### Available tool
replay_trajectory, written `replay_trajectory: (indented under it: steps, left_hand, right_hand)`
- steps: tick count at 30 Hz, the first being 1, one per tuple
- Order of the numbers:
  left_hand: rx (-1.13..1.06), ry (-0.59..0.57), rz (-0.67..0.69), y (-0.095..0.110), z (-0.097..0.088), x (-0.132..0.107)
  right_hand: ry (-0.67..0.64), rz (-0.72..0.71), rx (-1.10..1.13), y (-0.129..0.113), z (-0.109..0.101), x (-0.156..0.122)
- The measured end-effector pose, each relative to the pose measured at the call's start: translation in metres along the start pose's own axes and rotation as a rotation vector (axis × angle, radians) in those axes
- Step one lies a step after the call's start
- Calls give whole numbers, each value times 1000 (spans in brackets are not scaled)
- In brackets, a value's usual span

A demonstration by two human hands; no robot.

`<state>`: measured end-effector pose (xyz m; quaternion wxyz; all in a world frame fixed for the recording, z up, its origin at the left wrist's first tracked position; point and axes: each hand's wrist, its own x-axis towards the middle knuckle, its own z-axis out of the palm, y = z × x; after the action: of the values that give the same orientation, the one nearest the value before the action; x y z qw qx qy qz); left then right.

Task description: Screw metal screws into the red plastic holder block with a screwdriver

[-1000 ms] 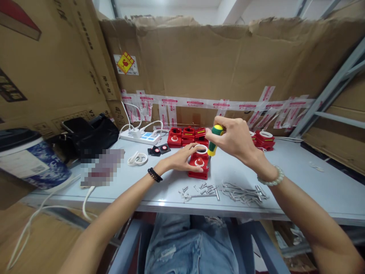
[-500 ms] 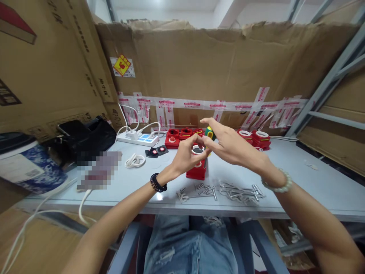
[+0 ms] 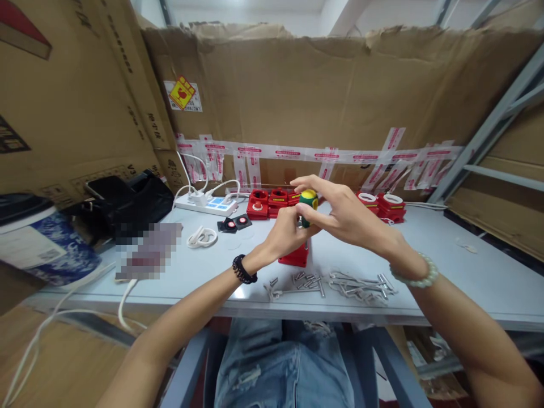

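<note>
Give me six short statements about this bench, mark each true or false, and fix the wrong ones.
1. The right hand is on the screwdriver. True.
2. The black bracelet is on the right wrist. False: it is on the left.
3. Loose screws lie near the front edge of the table. True.
4. The power strip has nothing plugged in. False: white plugs sit in it.
5. The cup stands left of the power strip. True.
6. The front red block is in full view. False: the left hand hides part of it.
</note>
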<state>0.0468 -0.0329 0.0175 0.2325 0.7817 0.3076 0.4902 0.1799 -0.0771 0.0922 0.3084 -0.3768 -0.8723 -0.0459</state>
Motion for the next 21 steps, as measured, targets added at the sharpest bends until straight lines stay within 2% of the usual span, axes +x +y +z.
replay_trajectory:
  steps: [3, 8, 10, 12, 16, 18, 21]
  left_hand:
    - [12, -50, 2, 1, -1, -1]
    - [1, 113, 20, 7, -2, -4]
    - [1, 122, 25, 7, -3, -3]
    - [14, 86, 46, 7, -6, -2]
    - [34, -27, 64, 11, -11, -1]
    - [41, -45, 47, 13, -12, -1]
    - [32, 59, 23, 12, -9, -3]
  right_hand:
    - [23, -16, 90, 3, -3, -1]
    - [154, 202, -332, 7, 8, 3]
    - [157, 250, -406, 8, 9, 3]
    - [121, 230, -322, 10, 5, 1]
    - [27, 63, -33, 14, -6, -3]
    - [49, 52, -54, 15, -6, -3]
    - [93, 128, -289, 13, 1, 2]
